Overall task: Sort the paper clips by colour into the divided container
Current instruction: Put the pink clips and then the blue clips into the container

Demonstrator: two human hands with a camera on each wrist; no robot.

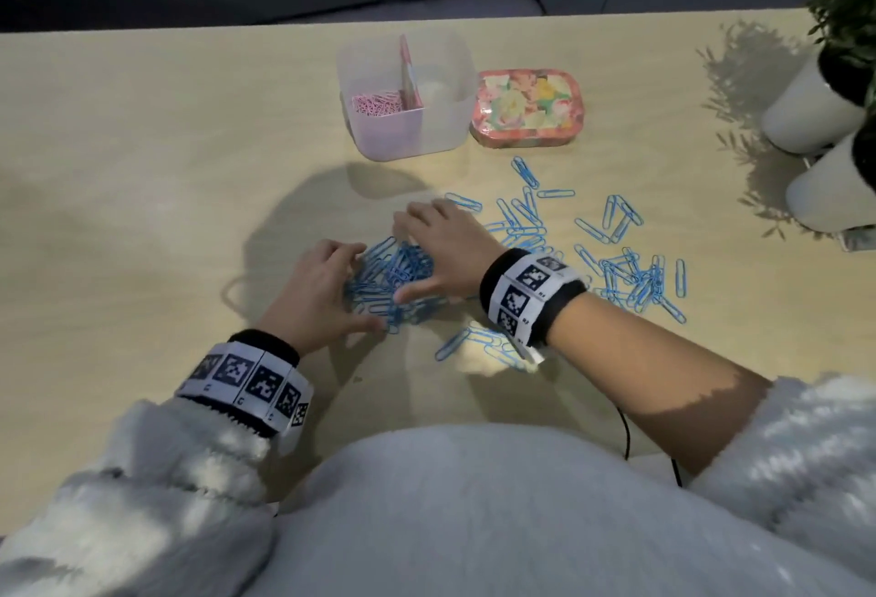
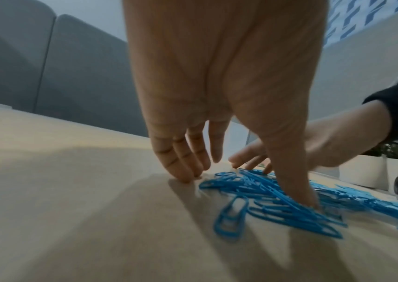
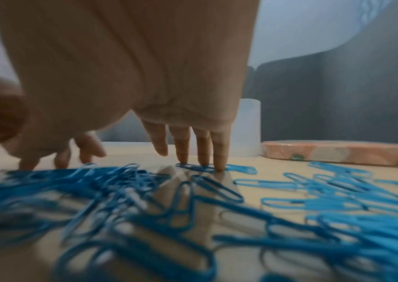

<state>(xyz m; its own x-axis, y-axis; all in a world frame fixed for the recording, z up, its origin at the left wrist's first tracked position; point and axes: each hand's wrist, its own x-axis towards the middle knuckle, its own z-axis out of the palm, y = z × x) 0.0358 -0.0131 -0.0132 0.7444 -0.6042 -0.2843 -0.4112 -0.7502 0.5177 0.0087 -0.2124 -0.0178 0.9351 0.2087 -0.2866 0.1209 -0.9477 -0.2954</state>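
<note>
A heap of blue paper clips (image 1: 393, 283) lies on the wooden table between my two hands. My left hand (image 1: 353, 288) stands on the heap's left side with spread fingers, fingertips on the table and thumb in the clips (image 2: 277, 206). My right hand (image 1: 417, 260) covers the heap's right side, its straight fingers (image 3: 219, 150) pressing on clips. Neither hand holds a clip. More blue clips (image 1: 616, 260) lie scattered to the right. The translucent divided container (image 1: 441, 122) stands behind, with pink clips (image 1: 377, 104) in its left compartment.
A floral tin (image 1: 526, 108) sits right of the container. Two white plant pots (image 1: 806, 113) stand at the table's right edge. A black cable (image 1: 625, 435) runs off the near edge. Bare table stretches to the left.
</note>
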